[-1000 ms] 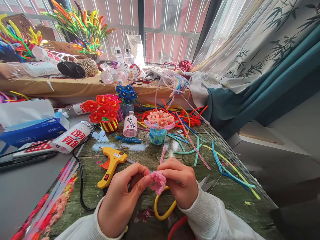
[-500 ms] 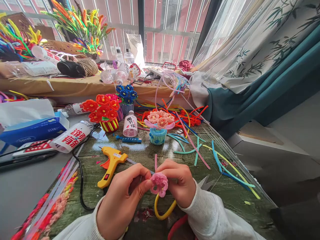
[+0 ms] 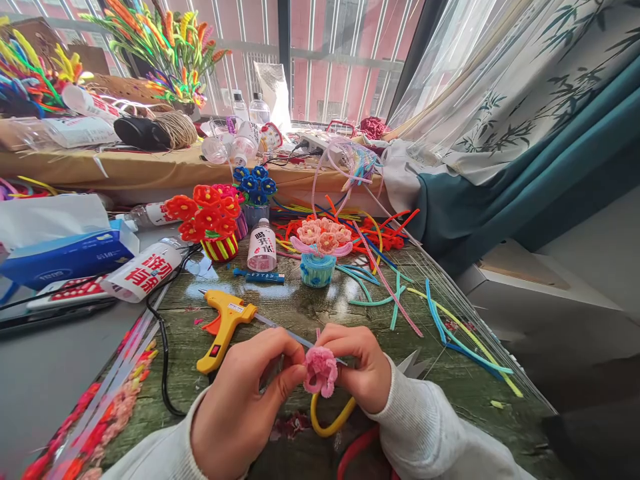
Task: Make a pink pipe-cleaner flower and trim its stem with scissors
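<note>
A fuzzy pink pipe-cleaner flower (image 3: 321,371) is held between my two hands above the table. My left hand (image 3: 245,393) pinches its left edge between thumb and fingers. On the opposite side my right hand (image 3: 363,367) grips it, fingers bent, with a short pink stem end sticking up behind. Just left of my hands lies a yellow hot glue gun (image 3: 225,327), its clear glue stick reaching behind the flower. Scissors (image 3: 413,365) show their blades beside my right wrist, and a yellow handle loop (image 3: 333,417) curves below the flower.
Behind stand a blue pot with pink flowers (image 3: 318,267), red flowers in a striped pot (image 3: 217,233) and a small bottle (image 3: 261,247). Loose pipe cleaners (image 3: 397,300) lie at the right. A black cord (image 3: 165,360) runs down the left, near a tissue box (image 3: 70,250).
The pink flower has turned between my fingers so its open centre faces me more. The pink stem end behind it now shows shorter. Both hands keep their grip.
</note>
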### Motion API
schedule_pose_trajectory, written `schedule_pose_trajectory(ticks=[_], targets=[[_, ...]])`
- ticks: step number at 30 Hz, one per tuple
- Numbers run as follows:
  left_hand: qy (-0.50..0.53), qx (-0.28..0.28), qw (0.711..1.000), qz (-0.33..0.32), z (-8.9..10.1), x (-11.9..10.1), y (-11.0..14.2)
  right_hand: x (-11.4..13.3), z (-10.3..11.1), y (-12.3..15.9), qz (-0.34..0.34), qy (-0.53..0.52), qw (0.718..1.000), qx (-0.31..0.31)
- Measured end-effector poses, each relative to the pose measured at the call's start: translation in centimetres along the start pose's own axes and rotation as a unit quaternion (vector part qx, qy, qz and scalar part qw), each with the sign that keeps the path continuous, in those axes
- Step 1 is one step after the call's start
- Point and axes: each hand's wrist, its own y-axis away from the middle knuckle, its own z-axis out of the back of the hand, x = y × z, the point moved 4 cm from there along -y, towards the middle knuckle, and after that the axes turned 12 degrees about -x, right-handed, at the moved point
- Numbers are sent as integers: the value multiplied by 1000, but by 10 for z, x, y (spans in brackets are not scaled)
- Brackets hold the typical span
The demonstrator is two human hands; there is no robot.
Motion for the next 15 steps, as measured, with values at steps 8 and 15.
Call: schedule_pose_trajectory(ticks=[8,15], targets=[[70,-42,996,-29,12,5,-3,-4,4,-4,-91,-99,991,-13],[72,-1,997,33,3,-1,-1,2,3,-5,-63,-84,994,-3]])
